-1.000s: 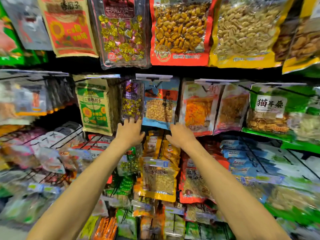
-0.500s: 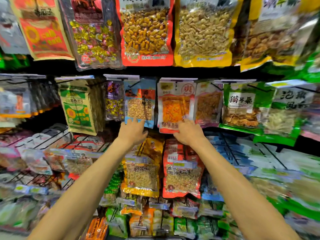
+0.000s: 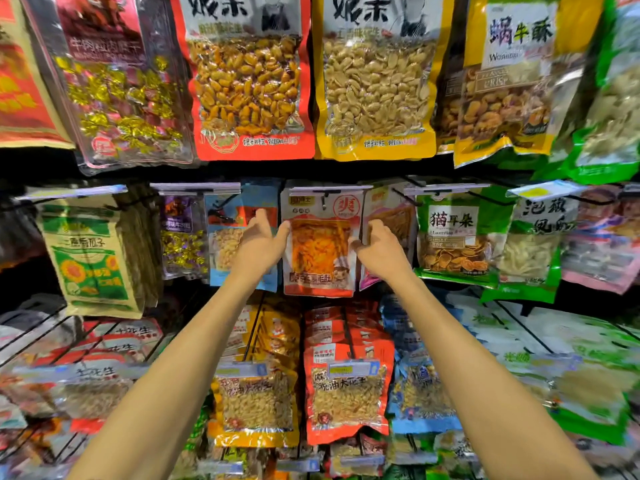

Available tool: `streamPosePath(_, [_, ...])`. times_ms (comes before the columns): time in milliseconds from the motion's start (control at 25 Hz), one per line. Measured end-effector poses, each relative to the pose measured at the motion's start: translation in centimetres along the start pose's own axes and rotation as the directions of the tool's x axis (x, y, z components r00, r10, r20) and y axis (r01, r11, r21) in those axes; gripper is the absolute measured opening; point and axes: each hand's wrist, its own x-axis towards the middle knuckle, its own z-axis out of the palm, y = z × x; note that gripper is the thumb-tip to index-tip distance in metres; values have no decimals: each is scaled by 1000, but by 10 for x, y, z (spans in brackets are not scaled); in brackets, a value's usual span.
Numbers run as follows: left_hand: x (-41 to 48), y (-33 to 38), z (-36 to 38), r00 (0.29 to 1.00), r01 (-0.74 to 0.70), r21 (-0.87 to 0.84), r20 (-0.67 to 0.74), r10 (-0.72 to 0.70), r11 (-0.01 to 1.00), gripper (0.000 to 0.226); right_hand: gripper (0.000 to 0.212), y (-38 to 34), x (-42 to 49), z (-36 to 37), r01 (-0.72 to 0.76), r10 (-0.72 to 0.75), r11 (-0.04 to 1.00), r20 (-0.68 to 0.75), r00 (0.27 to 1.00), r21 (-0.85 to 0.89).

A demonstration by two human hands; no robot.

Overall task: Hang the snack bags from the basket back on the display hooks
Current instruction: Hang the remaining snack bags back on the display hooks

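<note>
An orange-and-white snack bag (image 3: 320,247) hangs on a display hook (image 3: 324,199) in the middle row. My left hand (image 3: 259,245) is at its left edge, with the thumb on the bag's front and the fingers pointing up beside it. My right hand (image 3: 381,251) holds the right edge, thumb in front and fingers curled behind. Both arms reach up from below. The basket is not in view.
A blue nut bag (image 3: 225,237) hangs to the left of the held bag and a pink-edged bag (image 3: 391,209) to its right. A green crisp bag (image 3: 457,233) hangs further right. Large peanut bags (image 3: 249,81) fill the row above. Red and yellow bags (image 3: 346,393) crowd the hooks below.
Both hands rose from the bottom edges of the middle-row bags to the two sides of the orange-and-white bag. The view moved closer to the shelf.
</note>
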Motion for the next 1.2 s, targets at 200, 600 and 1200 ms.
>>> streamPosePath(200, [34,8,12,998,45,-62,-51,-48,997,43,45,-12,18,8,-101,104,993,-33,994,64])
streamPosePath(600, [69,8,32,990,89,21,-108,-87,996,38,40,-26,43,-2,-116,85,968,-143,986,-224])
streamPosePath(1200, [22,-24,85,974,171,-121,-131,-187,978,71,54,28,32,71,-252,256,963,-41,966,96])
